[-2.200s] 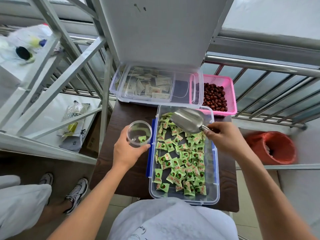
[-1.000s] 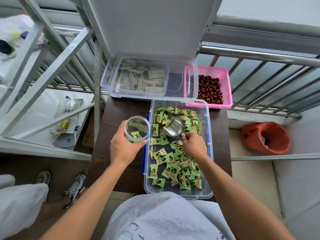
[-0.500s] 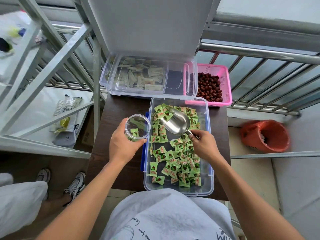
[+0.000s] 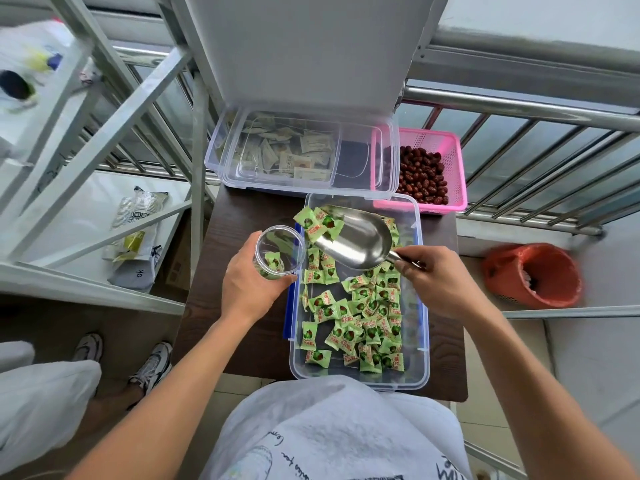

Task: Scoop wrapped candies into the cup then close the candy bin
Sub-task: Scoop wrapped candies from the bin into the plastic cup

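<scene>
A clear candy bin lies open on a dark wooden table, holding several green wrapped candies. My left hand grips a clear plastic cup just left of the bin; a green candy lies inside the cup. My right hand holds the handle of a metal scoop raised over the bin's far end. A few green candies sit at the scoop's front lip, tipped toward the cup.
A second clear bin with pale packets sits behind, a loose clear lid on top. A pink basket of red dates stands at the back right. An orange bucket is on the floor right. Metal shelf bars rise at left.
The scoop dug into the candies, then rose with a few on it and swung left toward the cup. My left hand has kept the cup beside the bin.
</scene>
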Demonstrator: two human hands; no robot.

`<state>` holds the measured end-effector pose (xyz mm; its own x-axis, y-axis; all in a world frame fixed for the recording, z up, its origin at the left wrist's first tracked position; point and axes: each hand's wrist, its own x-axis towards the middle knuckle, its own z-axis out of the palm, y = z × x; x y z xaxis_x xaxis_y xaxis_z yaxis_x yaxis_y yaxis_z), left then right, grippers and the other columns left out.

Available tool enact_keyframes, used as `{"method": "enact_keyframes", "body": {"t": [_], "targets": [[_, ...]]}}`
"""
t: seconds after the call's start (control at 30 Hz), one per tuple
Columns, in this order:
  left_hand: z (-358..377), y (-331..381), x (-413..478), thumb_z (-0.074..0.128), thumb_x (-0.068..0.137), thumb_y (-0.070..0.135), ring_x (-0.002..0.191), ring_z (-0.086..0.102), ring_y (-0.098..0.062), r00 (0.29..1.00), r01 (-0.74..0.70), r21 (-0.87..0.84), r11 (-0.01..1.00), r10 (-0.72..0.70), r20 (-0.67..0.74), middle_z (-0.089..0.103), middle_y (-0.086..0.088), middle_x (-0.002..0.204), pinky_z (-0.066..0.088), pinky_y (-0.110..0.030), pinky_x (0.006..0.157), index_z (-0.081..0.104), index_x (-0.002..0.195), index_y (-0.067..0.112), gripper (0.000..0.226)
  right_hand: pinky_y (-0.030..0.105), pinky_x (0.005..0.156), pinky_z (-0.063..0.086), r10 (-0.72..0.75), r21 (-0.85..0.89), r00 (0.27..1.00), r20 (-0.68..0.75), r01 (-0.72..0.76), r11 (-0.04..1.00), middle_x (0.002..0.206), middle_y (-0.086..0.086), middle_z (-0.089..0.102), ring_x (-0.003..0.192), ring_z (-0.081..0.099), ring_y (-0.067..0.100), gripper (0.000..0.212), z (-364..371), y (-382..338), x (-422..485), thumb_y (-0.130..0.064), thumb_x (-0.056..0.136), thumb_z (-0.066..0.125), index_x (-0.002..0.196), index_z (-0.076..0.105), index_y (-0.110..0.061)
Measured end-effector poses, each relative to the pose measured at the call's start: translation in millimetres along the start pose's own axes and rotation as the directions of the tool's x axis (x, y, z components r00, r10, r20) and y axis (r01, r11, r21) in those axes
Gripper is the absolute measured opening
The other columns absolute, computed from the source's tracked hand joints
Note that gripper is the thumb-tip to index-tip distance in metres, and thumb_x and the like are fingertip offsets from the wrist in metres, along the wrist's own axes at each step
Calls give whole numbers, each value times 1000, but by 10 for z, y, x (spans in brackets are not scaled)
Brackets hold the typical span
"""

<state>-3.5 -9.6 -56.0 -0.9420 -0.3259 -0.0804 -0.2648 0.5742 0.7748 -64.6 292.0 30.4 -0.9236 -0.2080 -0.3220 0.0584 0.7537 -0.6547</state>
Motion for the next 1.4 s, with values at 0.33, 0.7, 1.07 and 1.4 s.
{"method": "enact_keyframes", "body": {"t": [0.33, 0.7, 1.07, 1.4], "targets": [[21, -37, -58, 93, 63, 52, 120, 64, -19, 999, 32, 1, 1000, -32, -18, 67, 8, 129, 55, -48, 99, 47, 146, 33, 97, 36, 55, 49, -172, -407, 978, 118, 205, 890, 61, -3, 59, 59, 54, 19, 22, -160, -891, -52, -28, 92, 61, 74, 67, -19], [-2, -57, -79, 88, 60, 58, 116, 66, -16, 997, 75, -48, 996, -76, -24, 67, 14, 125, 57, -47, 96, 47, 145, 40, 96, 37, 54, 47, -189, -253, 976, 107, 211, 944, 67, 1, 69, 56, 58, 21, 16, -291, -936, -69, -25, 95, 64, 92, 78, -18], [15, -9, -156, 96, 66, 41, 112, 64, -25, 959, 90, -39, 995, -97, -265, 63, 7, 119, 57, -43, 92, 50, 137, 33, 86, 32, 56, 40, 236, -382, 971, 25, -209, 900, 63, 6, 60, 66, 60, 30, 32, -116, -46, 129, -35, 93, 61, 73, 67, -11], [-23, -36, -185, 94, 65, 49, 114, 63, -23, 931, 164, -87, 983, -183, -316, 66, -1, 126, 54, -39, 94, 53, 142, 22, 91, 35, 75, 52, 405, -538, 900, 161, -264, 800, 89, 10, 58, 83, 56, 32, 24, -100, -36, 1, -37, 90, 58, 89, 54, -13]]}}
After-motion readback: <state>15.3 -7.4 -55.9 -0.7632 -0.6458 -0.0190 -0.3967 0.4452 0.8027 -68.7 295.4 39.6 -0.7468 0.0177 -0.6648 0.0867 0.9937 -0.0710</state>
